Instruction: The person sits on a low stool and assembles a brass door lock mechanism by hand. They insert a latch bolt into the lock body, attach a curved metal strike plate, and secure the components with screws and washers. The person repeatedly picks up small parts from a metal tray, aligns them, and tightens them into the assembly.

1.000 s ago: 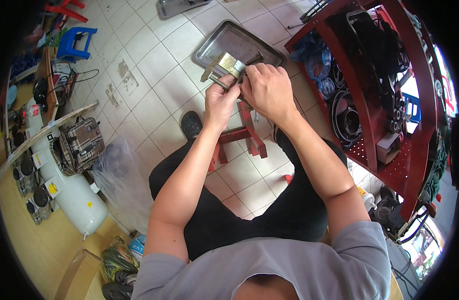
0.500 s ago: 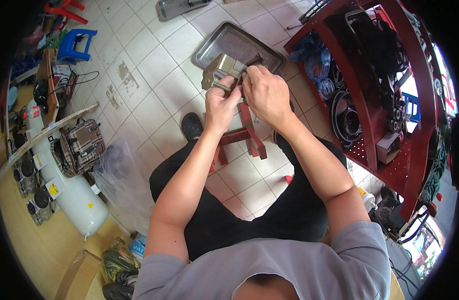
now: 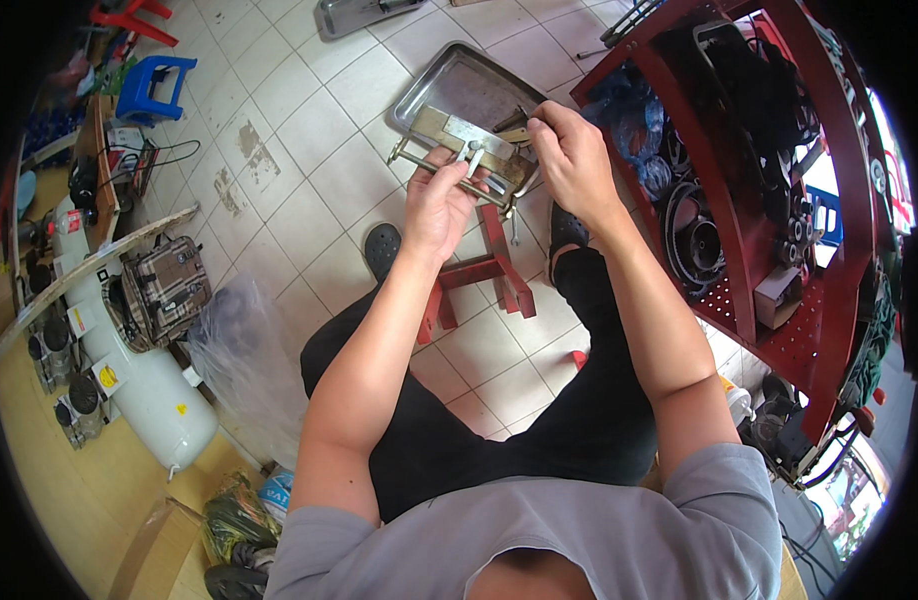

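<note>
Bracket (image 3: 434, 128) is clamped in the left hand (image 3: 437, 210), its thumb lying along the bracket's rod (image 3: 412, 160). The right hand (image 3: 571, 150) stands apart, fingers pinched at the far end; whether they grip the bracket is hard to tell. Tray (image 3: 469, 85) beyond the hands, red stand (image 3: 469, 270) nearer the body.

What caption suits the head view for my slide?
Left hand gripping a metal assembly, right hand close by its right end, with a grey metal tray beyond.
</note>
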The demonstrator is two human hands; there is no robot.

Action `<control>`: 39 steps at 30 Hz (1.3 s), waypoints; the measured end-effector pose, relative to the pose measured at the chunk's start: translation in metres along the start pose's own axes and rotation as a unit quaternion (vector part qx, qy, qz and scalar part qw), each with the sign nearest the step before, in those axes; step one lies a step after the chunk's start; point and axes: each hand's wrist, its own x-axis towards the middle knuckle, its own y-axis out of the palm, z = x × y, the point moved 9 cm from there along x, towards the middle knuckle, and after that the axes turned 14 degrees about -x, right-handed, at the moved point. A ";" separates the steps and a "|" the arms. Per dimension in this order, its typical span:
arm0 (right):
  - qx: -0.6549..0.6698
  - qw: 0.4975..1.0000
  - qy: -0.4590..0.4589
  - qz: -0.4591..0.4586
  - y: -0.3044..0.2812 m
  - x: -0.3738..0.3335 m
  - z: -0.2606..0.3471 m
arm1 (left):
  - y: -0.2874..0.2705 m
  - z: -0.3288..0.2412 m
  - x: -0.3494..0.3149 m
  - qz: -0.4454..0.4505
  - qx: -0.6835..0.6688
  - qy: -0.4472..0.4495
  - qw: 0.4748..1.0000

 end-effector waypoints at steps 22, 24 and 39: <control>0.136 0.980 0.013 0.144 0.034 -0.006 -0.003 | 0.004 -0.002 0.001 0.001 0.024 0.003 1.000; 0.112 0.978 -0.002 0.175 0.039 -0.008 0.001 | 0.003 -0.003 0.002 -0.001 0.032 0.007 0.999; -0.204 0.936 -0.282 -0.057 0.028 -0.030 0.063 | -0.007 -0.010 0.001 -0.088 0.120 0.015 0.989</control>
